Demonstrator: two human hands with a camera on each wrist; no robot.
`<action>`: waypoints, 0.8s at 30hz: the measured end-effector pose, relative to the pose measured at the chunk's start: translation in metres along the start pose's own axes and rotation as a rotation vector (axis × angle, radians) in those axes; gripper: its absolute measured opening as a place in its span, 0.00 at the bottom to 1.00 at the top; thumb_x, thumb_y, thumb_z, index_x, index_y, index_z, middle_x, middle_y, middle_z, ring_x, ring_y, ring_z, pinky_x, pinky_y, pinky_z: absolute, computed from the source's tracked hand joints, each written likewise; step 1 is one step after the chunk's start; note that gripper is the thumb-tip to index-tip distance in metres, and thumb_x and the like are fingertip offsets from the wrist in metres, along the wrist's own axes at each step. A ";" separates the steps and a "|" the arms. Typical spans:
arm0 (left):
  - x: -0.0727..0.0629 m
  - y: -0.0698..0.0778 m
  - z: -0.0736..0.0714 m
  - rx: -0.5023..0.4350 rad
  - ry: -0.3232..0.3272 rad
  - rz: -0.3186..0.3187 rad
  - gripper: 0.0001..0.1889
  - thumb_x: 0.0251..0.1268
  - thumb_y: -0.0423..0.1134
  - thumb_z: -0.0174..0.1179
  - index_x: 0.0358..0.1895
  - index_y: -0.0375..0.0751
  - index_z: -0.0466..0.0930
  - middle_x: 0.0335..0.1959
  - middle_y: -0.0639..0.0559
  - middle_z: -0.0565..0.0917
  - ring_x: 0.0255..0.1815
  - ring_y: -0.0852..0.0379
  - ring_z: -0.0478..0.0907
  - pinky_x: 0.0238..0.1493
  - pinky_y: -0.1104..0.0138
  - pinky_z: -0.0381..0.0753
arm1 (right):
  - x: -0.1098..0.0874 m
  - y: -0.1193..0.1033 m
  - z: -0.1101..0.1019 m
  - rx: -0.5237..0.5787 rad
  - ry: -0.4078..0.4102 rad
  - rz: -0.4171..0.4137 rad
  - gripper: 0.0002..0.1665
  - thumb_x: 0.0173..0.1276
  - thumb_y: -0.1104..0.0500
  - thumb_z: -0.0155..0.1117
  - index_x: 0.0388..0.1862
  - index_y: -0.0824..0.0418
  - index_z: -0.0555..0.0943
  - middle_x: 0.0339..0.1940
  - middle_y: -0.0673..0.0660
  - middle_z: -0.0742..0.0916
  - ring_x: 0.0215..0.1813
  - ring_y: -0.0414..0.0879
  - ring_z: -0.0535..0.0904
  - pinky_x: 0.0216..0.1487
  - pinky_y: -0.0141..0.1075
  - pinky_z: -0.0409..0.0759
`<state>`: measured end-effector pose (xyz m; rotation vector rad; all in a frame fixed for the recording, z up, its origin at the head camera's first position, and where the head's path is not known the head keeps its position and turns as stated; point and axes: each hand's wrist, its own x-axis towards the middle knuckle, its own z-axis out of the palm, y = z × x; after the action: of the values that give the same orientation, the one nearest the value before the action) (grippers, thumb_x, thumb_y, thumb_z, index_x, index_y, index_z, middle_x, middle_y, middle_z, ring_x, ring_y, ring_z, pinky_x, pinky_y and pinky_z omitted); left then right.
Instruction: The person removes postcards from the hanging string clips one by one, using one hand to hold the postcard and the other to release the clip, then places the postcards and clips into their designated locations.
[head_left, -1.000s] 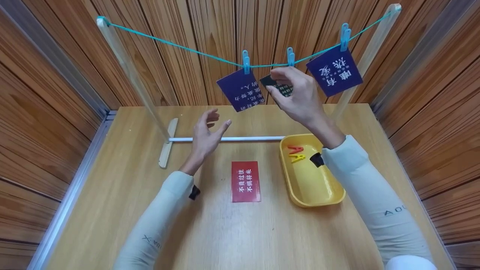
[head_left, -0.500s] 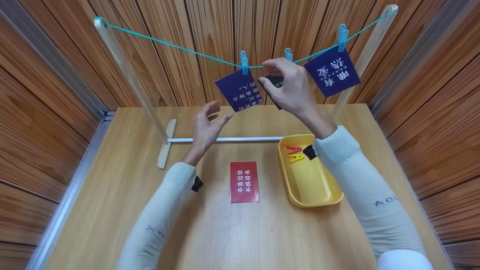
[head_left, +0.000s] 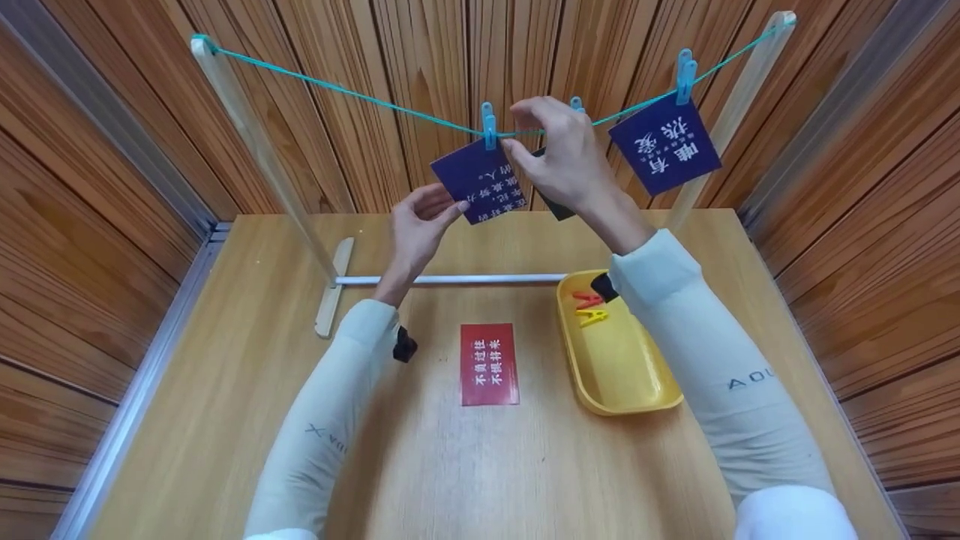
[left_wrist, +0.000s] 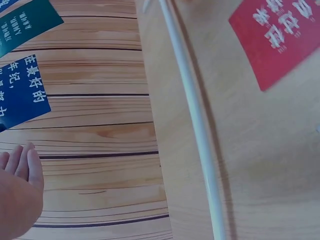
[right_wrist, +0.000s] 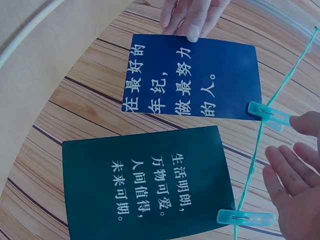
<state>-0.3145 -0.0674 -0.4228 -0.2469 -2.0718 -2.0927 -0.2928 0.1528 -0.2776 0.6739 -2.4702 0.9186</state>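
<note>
My left hand (head_left: 417, 234) pinches the lower left edge of a dark blue card (head_left: 477, 178), thumb on the printed face and fingers behind. That card hangs from a green string (head_left: 352, 94) by a light blue clothespin (head_left: 489, 127). My right hand (head_left: 566, 154) is raised beside this clothespin with its fingers apart; in the right wrist view the thumb (right_wrist: 306, 123) is right at the clothespin's handle end. A dark green card (right_wrist: 145, 185) hangs from another clothespin (right_wrist: 245, 218), mostly hidden behind my right hand in the head view.
Another blue card (head_left: 666, 146) hangs at the right under its clothespin (head_left: 685, 77). On the table lies a red card (head_left: 489, 365). A yellow tray (head_left: 622, 375) holds a red clothespin (head_left: 588, 300) and a yellow clothespin (head_left: 592, 318). Wooden posts (head_left: 259, 142) support the string.
My left hand has risen to the blue card and taken hold of its edge. My right hand has moved left and up, from in front of the green card toward the blue card's clothespin.
</note>
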 end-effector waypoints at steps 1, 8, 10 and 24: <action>0.002 0.001 0.001 -0.009 -0.007 0.008 0.23 0.65 0.36 0.74 0.61 0.34 0.82 0.57 0.38 0.88 0.58 0.49 0.87 0.63 0.63 0.87 | 0.002 0.000 0.000 -0.004 -0.008 0.002 0.23 0.76 0.57 0.67 0.65 0.67 0.80 0.61 0.64 0.88 0.65 0.56 0.83 0.73 0.47 0.79; 0.009 0.007 0.007 0.029 -0.020 0.019 0.20 0.65 0.37 0.74 0.59 0.38 0.84 0.55 0.40 0.90 0.56 0.50 0.89 0.61 0.61 0.87 | 0.015 0.000 -0.001 0.028 -0.091 0.052 0.27 0.78 0.55 0.66 0.70 0.65 0.77 0.67 0.63 0.86 0.70 0.54 0.83 0.77 0.45 0.76; 0.010 0.007 0.009 0.042 -0.019 0.012 0.20 0.66 0.38 0.74 0.59 0.39 0.85 0.54 0.41 0.91 0.55 0.51 0.89 0.61 0.62 0.87 | 0.017 0.000 0.001 0.046 -0.101 0.058 0.27 0.78 0.55 0.66 0.70 0.65 0.77 0.67 0.63 0.86 0.70 0.54 0.83 0.76 0.44 0.78; 0.011 0.007 0.017 0.026 0.001 0.029 0.18 0.67 0.35 0.72 0.57 0.36 0.85 0.50 0.38 0.91 0.49 0.53 0.91 0.55 0.64 0.89 | 0.024 -0.002 0.016 0.068 -0.090 0.100 0.30 0.78 0.52 0.66 0.72 0.65 0.75 0.66 0.62 0.87 0.67 0.54 0.85 0.73 0.43 0.80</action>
<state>-0.3236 -0.0503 -0.4129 -0.2710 -2.0810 -2.0472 -0.3138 0.1330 -0.2753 0.6316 -2.5827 1.0355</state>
